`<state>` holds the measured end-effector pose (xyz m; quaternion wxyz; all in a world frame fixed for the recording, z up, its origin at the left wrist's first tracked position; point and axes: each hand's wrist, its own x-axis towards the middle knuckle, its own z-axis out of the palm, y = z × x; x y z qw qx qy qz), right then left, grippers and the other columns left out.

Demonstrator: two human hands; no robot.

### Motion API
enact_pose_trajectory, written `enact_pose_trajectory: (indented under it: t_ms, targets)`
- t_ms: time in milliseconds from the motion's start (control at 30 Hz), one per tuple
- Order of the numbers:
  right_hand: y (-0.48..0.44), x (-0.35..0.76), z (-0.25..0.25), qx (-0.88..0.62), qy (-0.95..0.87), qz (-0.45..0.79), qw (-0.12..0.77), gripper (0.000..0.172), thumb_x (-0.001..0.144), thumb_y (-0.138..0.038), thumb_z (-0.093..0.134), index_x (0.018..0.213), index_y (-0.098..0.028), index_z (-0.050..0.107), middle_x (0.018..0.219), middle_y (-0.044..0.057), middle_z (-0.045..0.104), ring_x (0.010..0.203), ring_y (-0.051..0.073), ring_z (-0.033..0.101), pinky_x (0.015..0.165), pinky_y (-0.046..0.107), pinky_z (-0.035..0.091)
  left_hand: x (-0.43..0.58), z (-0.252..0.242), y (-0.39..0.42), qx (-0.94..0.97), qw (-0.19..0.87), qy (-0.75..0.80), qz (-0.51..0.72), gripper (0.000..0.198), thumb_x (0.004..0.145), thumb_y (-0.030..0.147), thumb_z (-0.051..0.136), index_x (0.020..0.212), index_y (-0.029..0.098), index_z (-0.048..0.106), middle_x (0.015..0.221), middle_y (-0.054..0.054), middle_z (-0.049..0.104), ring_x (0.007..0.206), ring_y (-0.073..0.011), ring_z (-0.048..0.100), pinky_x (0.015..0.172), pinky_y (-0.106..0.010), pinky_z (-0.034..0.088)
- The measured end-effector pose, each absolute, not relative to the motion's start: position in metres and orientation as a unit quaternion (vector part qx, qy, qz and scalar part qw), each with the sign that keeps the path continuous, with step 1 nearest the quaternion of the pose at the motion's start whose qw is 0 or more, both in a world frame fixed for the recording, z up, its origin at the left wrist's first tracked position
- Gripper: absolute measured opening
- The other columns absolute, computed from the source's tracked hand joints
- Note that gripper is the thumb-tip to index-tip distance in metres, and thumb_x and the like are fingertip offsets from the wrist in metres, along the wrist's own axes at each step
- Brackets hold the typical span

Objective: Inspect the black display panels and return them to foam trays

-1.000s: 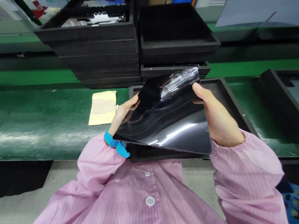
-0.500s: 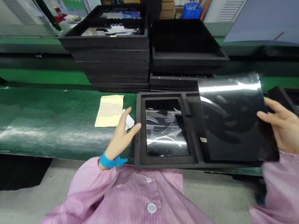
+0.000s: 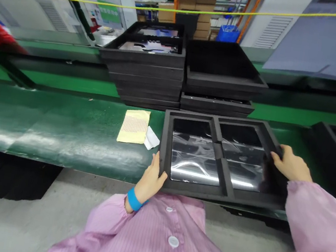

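Observation:
A black foam tray with two compartments lies at the front of the green bench. A glossy dark panel under wrinkled clear film fills the left compartment, and a second film-covered panel lies flat in the right one. My left hand grips the tray's left side near the front corner, thumb on the rim. At the opposite side, my right hand holds the right rim, thumb on top and the other fingers partly hidden.
Yellow dotted sticker sheet and a white paper scrap lie left of the tray. Behind it stand a tall stack of black trays and a shorter stack. Another black tray sits at the right.
The dark panel that my right hand held tilted over the right compartment now lies in it. My right hand has let it go and taken the tray's rim; my left hand has closed on the left edge.

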<state>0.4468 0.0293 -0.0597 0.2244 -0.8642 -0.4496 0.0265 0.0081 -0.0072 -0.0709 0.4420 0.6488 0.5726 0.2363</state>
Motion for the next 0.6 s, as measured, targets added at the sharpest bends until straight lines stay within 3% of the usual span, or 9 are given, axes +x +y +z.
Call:
enact_pose_trajectory:
  t_ms: [67,133,233,333,367,400,467,533,600]
  targets:
    - [0.024,0.445,-0.059,-0.873,-0.441,0.037,0.204,0.026,0.072,-0.019,0.076,0.094,-0.016,0.062,0.057,0.006,0.052,0.046,0.012,0.033,0.063,0.040,0.031,-0.003,-0.062,-0.005,0.637,0.460,0.564,0.255,0.073,0.081,0.022,0.051,0.149,0.011,0.025,0.138,-0.021,0.053,0.124,-0.0340,0.055,0.106,-0.051,0.039]
    - [0.016,0.437,-0.056,-0.878,-0.435,0.044,0.196,0.025,0.071,-0.017,0.074,0.089,-0.021,0.058,0.048,0.000,0.043,0.042,0.011,0.025,0.061,0.040,0.030,-0.025,-0.054,-0.002,0.594,0.509,0.548,0.298,0.076,0.078,0.025,0.058,0.148,0.013,0.029,0.127,-0.018,0.062,0.111,-0.0309,0.063,0.098,-0.047,0.047]
    - [0.004,0.402,-0.043,-0.862,-0.455,0.041,0.219,0.033,0.072,-0.039,0.067,0.101,-0.027,0.057,0.055,0.006,0.051,0.044,0.018,0.036,0.059,0.041,0.033,-0.074,-0.047,-0.001,0.459,0.561,0.545,0.421,0.084,0.066,0.027,0.073,0.142,0.017,0.040,0.117,-0.012,0.068,0.103,-0.0285,0.067,0.087,-0.039,0.054]
    - [0.001,0.329,-0.027,-0.778,-0.555,0.045,0.292,0.066,0.068,-0.071,0.048,0.120,-0.032,0.056,0.067,0.011,0.058,0.049,0.024,0.049,0.057,0.043,0.037,-0.131,-0.043,-0.010,0.300,0.451,0.575,0.613,0.064,0.070,0.042,0.068,0.129,0.021,0.056,0.115,-0.008,0.070,0.106,-0.0288,0.066,0.079,-0.034,0.056]
    - [0.003,0.296,-0.023,-0.743,-0.592,0.062,0.306,0.065,0.068,-0.073,0.044,0.115,-0.031,0.059,0.061,0.009,0.056,0.044,0.024,0.047,0.053,0.042,0.037,-0.149,-0.042,-0.014,0.265,0.390,0.579,0.665,0.058,0.076,0.050,0.059,0.127,0.022,0.057,0.121,-0.006,0.068,0.113,-0.0284,0.063,0.082,-0.033,0.056]
    - [0.007,0.261,-0.020,-0.706,-0.625,0.102,0.317,0.056,0.072,-0.067,0.044,0.108,-0.028,0.063,0.058,0.008,0.056,0.043,0.024,0.048,0.053,0.042,0.039,-0.167,-0.041,-0.018,0.243,0.330,0.581,0.703,0.054,0.082,0.054,0.050,0.127,0.025,0.055,0.130,-0.003,0.063,0.122,-0.0270,0.057,0.087,-0.033,0.054]
    - [0.020,0.187,-0.021,-0.659,-0.658,0.127,0.342,0.043,0.082,-0.054,0.037,0.098,-0.026,0.065,0.076,0.009,0.065,0.065,0.024,0.061,0.068,0.041,0.047,-0.202,-0.039,-0.021,0.228,0.240,0.593,0.734,0.048,0.088,0.049,0.046,0.133,0.034,0.045,0.143,0.007,0.051,0.136,-0.0220,0.044,0.099,-0.030,0.047]
    - [0.037,0.117,-0.029,-0.616,-0.694,0.160,0.337,0.035,0.088,-0.039,0.037,0.102,-0.024,0.064,0.094,0.008,0.067,0.086,0.022,0.064,0.082,0.039,0.049,-0.239,-0.037,-0.019,0.208,0.169,0.616,0.741,0.053,0.087,0.031,0.053,0.136,0.042,0.035,0.145,0.015,0.047,0.139,-0.0178,0.037,0.104,-0.028,0.042]
    - [0.055,0.056,-0.042,-0.574,-0.732,0.198,0.311,0.028,0.092,-0.028,0.041,0.109,-0.020,0.062,0.094,0.007,0.066,0.091,0.019,0.062,0.086,0.037,0.049,-0.277,-0.036,-0.011,0.187,0.127,0.641,0.733,0.057,0.088,0.017,0.049,0.136,0.043,0.031,0.139,0.017,0.050,0.137,-0.0158,0.039,0.100,-0.030,0.042]
